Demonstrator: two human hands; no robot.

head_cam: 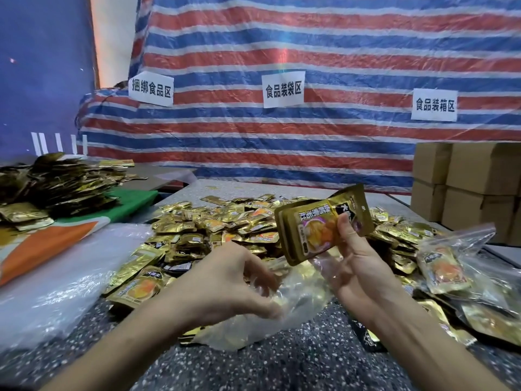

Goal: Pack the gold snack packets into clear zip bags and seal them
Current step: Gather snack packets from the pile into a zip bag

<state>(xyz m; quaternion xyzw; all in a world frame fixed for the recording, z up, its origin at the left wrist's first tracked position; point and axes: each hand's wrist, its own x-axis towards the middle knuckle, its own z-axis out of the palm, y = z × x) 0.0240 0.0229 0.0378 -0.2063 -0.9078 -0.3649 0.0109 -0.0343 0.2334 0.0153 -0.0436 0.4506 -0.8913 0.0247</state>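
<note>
Left hand (225, 280) hazy behind clear bag (298, 306)

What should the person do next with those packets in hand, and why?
Probably lower the gold packets into the clear zip bag. The right hand grips a small stack just above it, while the left hand pinches the bag's edge, seemingly holding its mouth open.
</note>
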